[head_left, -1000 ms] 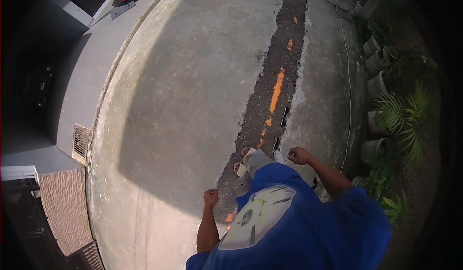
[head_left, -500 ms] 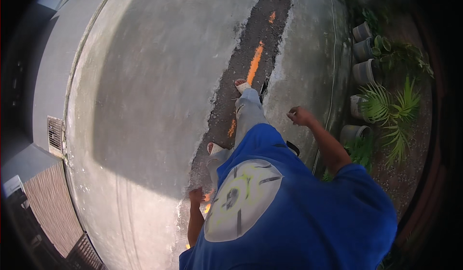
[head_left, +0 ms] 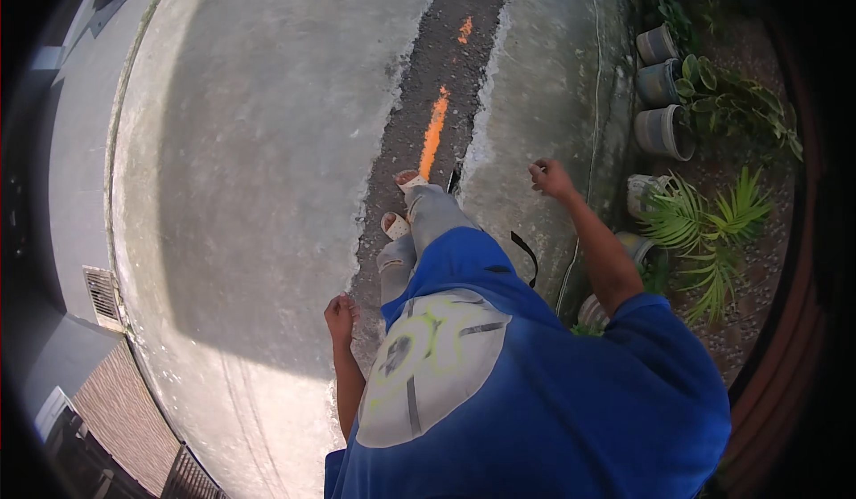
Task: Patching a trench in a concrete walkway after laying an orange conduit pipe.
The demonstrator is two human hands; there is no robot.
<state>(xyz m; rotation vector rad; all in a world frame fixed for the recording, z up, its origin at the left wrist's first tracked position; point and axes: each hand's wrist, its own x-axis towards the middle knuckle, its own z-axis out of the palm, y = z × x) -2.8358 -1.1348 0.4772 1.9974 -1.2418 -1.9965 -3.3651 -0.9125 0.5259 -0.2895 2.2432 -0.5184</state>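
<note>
My left hand [head_left: 341,318] hangs low beside my left leg, over the edge of the concrete and the dark gravel strip. Its fingers are loosely bent and a little apart, and nothing shows in them. Out to the right, above the concrete, my right hand [head_left: 553,180] has its fingers curled in toward the thumb. Whether something small sits between them is hidden. Below me, my feet in light open-toed sandals [head_left: 395,224] stand on the dark gravel strip [head_left: 406,142], which carries broken orange paint marks [head_left: 433,138].
Smooth concrete [head_left: 267,160] spreads left, partly shaded, up to a grey wall with a vent grille [head_left: 103,296]. Along the right, several plant pots [head_left: 660,133] and a leafy palm [head_left: 709,214] line the edge. A thin pale cable [head_left: 596,98] runs beside them.
My feet have come closer together. The ground and pots have shifted in view. My left hand has swung forward and its fingers have loosened; my right hand has moved slightly forward.
</note>
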